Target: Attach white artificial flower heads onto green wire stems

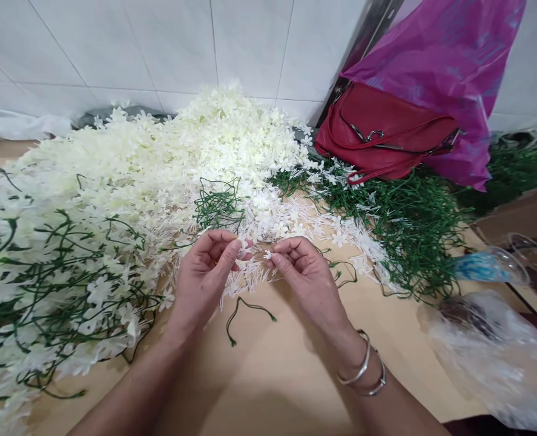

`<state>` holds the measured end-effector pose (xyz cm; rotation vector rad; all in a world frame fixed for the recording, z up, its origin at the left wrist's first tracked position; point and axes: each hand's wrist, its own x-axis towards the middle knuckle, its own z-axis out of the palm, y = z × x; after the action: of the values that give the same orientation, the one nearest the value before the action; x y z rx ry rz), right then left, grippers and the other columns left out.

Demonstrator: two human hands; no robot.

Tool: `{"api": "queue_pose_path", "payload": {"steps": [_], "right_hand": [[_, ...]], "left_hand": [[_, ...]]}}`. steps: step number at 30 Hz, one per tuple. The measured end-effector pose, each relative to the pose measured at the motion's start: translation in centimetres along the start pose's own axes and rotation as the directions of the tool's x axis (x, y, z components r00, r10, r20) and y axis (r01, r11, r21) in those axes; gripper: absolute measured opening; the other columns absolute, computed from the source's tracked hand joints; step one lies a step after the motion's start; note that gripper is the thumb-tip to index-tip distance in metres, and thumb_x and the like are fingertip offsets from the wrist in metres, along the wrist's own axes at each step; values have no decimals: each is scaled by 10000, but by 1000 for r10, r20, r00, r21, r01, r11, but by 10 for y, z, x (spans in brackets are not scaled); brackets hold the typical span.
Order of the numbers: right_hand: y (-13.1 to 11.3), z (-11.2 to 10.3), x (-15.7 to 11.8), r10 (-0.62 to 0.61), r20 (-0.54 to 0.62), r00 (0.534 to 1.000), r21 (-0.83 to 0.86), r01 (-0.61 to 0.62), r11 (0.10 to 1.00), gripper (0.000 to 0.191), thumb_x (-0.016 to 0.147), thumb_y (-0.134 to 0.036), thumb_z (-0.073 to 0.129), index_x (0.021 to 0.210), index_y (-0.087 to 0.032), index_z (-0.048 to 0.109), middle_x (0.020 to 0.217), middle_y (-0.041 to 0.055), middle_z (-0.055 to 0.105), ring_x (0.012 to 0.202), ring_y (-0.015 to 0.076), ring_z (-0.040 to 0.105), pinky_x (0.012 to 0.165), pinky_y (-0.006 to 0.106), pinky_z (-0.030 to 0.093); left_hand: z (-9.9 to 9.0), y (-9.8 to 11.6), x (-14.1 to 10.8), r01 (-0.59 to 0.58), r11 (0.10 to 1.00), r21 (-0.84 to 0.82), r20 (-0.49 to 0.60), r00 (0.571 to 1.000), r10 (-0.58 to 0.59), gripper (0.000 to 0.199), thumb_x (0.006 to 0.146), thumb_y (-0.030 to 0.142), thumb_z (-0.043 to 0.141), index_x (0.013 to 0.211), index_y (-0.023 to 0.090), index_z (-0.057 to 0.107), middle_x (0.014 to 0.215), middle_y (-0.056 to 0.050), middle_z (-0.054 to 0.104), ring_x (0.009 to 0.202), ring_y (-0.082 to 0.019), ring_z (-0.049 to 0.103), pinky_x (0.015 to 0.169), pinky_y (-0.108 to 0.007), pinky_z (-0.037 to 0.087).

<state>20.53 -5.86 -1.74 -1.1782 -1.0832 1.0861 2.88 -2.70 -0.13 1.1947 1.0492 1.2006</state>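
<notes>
My left hand (211, 272) is closed in a pinch on a white artificial flower (243, 245). Just to its right, my right hand (307, 275) pinches a small white flower stamen (268, 255) between thumb and forefinger. The two sets of fingertips are a short gap apart, above the table. Behind them spreads a large heap of cream-white artificial flowers (223, 136). Loose white stamens (359, 242) lie scattered around the hands. A small bundle of green plastic stems (218, 206) rests on the heap, and a single forked green stem (247, 315) lies on the table below.
A pile of green stems (413, 230) lies at the right, with a red handbag (386, 130) and purple plastic bag (454, 72) behind it. A clear plastic bag (499, 351) and a blue-patterned plastic cup (486, 266) are at far right. Flowers with green stems (59, 284) cover the left side.
</notes>
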Motion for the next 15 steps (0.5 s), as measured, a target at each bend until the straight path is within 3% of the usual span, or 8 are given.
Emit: {"api": "queue_pose_path", "payload": {"steps": [3, 6, 11, 15], "right_hand": [[0, 0, 0, 31, -4, 1000, 30, -31, 999, 145, 866, -267, 767, 979, -239, 682, 928, 9, 716, 811, 159, 663, 736, 288, 546], [-2, -2, 0, 35, 0, 999, -37, -35, 999, 79, 866, -262, 770, 926, -235, 727, 919, 17, 726, 828, 171, 649, 763, 312, 527], [-6, -4, 0, -62, -11, 998, -94, 61, 994, 31, 876, -222, 772, 870, -245, 753, 908, 11, 722, 877, 185, 650, 820, 331, 508], [-10, -1, -4, -119, -9, 993, -61, 118, 991, 69, 912, -199, 753, 935, -263, 764, 938, 5, 748, 917, 185, 677, 861, 340, 518]], "left_hand": [[0, 2, -1, -17, 1000, -1, 36, 999, 17, 209, 942, 386, 766, 971, 200, 675, 1055, -71, 785, 1019, -207, 746, 824, -281, 578], [1, 4, -2, -39, 999, -12, 59, 997, 40, 165, 940, 346, 775, 941, 195, 710, 1244, -89, 758, 1188, -214, 691, 979, -288, 546], [1, -5, 1, 56, 981, -184, 58, 997, -46, 122, 907, 295, 826, 966, 210, 762, 944, -6, 773, 924, -127, 720, 865, -212, 546], [1, -11, 2, 152, 934, -323, 127, 985, -116, 93, 904, 292, 838, 953, 232, 788, 899, 21, 781, 907, -121, 739, 943, -253, 561]]}}
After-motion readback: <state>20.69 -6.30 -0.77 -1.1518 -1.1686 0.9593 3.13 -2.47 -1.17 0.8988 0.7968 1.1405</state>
